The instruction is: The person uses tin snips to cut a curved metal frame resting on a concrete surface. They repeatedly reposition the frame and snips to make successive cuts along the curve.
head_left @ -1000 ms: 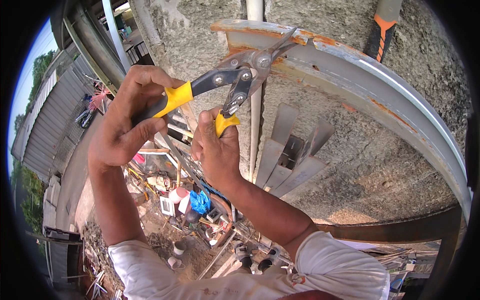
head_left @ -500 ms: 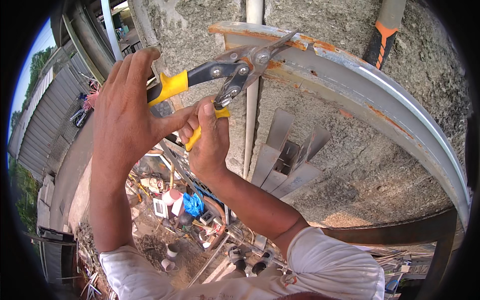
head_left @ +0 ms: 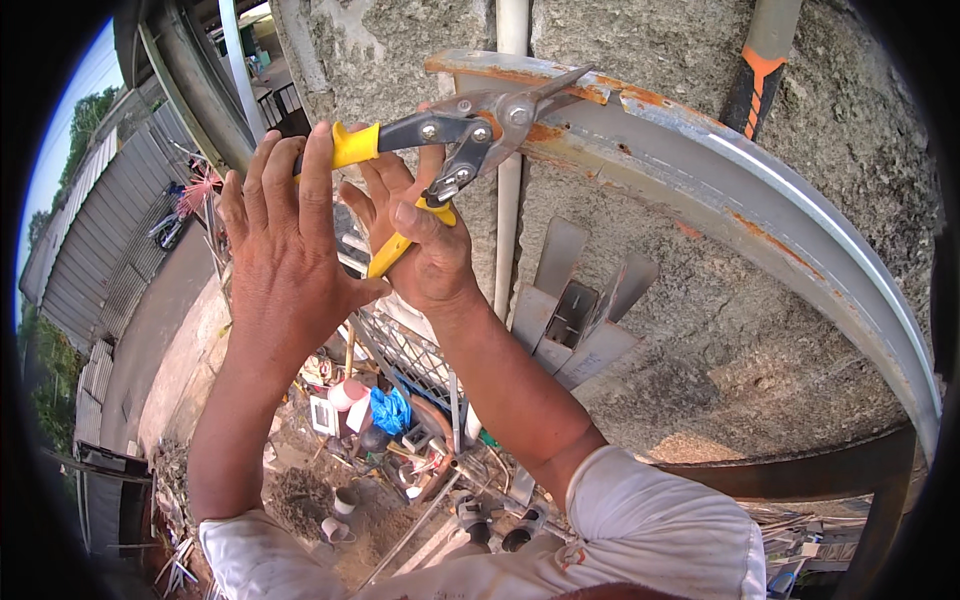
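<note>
Yellow-and-black tin snips point up to the right, jaws apart at the rusted upper lip of a grey metal channel. The lip has a notch beside the jaws. My right hand has its thumb over the lower yellow handle, which lies against the palm; its other fingers are stretched loosely upward. My left hand is open, back toward me, fingers raised. Its forefinger overlaps the end of the upper yellow handle, and its thumb reaches toward the lower handle. Whether the left palm presses the handle is hidden.
Behind the channel rises a rough concrete wall with a white pipe. Cut metal profiles stand against it. An orange-and-black tool handle is above. Below lie buckets, a blue plastic bag and scrap near my feet.
My left hand has shifted right and down, its fingers now at the upper handle's end. The right hand's fingers have loosened from the lower handle and stretched upward. The snips stay at the channel.
</note>
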Available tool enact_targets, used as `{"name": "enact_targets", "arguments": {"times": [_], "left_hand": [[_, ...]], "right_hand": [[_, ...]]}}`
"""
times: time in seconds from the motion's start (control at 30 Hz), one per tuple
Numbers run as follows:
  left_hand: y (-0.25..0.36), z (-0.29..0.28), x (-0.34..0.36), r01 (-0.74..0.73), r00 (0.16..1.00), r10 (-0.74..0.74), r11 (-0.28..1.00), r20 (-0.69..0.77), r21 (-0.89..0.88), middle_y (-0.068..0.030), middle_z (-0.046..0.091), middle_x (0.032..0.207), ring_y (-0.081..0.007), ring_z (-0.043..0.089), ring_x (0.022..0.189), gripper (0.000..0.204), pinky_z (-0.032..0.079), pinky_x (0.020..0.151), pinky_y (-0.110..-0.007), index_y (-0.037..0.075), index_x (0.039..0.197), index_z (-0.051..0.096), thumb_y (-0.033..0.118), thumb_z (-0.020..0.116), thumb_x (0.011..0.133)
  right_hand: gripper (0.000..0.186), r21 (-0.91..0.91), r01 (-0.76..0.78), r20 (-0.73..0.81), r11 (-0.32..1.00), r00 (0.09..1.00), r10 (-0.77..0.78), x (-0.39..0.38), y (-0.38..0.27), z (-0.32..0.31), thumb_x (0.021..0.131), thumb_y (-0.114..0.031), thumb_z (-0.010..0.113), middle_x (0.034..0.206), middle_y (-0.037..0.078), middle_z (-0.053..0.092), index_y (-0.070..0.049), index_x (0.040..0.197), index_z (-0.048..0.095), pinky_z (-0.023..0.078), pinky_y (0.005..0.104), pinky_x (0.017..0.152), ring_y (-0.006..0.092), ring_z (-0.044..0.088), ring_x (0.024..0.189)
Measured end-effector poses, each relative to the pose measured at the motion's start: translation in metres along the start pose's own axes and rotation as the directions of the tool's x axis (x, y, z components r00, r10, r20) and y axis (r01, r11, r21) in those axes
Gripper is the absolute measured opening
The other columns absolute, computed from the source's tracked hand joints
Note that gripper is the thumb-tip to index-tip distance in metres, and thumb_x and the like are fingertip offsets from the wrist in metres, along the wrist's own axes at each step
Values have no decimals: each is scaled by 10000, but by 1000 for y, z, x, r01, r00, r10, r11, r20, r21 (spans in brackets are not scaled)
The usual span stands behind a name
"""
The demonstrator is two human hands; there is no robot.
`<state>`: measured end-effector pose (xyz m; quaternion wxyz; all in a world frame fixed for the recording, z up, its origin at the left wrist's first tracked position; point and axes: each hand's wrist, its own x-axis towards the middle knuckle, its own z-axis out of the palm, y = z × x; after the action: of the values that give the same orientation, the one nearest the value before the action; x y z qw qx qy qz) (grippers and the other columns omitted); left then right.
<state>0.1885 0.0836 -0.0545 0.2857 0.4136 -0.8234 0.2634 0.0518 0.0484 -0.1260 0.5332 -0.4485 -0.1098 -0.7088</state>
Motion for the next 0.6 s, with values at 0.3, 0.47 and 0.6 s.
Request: {"name": "enact_targets", "arguments": {"times": [0.3,0.47,0.6], "left_hand": [[8,14,3,-5,998,6,1000,-62,6,-203,315,1535,-423,259,1486,1350,232,1228,-543,41,1583,165,229,934,489],[2,22,9,-60,998,56,991,-39,-120,-233,332,1506,-442,348,1410,1340,300,1191,-530,29,1582,150,179,907,487],[7,25,5,-66,998,63,983,-23,-169,-248,410,1405,-447,424,1316,1298,327,1141,-543,-29,1537,212,178,920,468]], "right_hand": [[1083,52,-109,100,993,990,104,14,-5,-6,606,-148,648,1610,119,339,-44,1602,236,193,406,1234,230,267,1522],[1141,34,-17,178,999,984,11,22,2,-17,630,-189,732,1630,197,276,-44,1609,165,136,480,1260,309,205,1548],[1043,70,29,172,997,984,-41,21,2,-17,612,-137,747,1607,198,311,-75,1549,294,137,451,1264,309,264,1518]]}}
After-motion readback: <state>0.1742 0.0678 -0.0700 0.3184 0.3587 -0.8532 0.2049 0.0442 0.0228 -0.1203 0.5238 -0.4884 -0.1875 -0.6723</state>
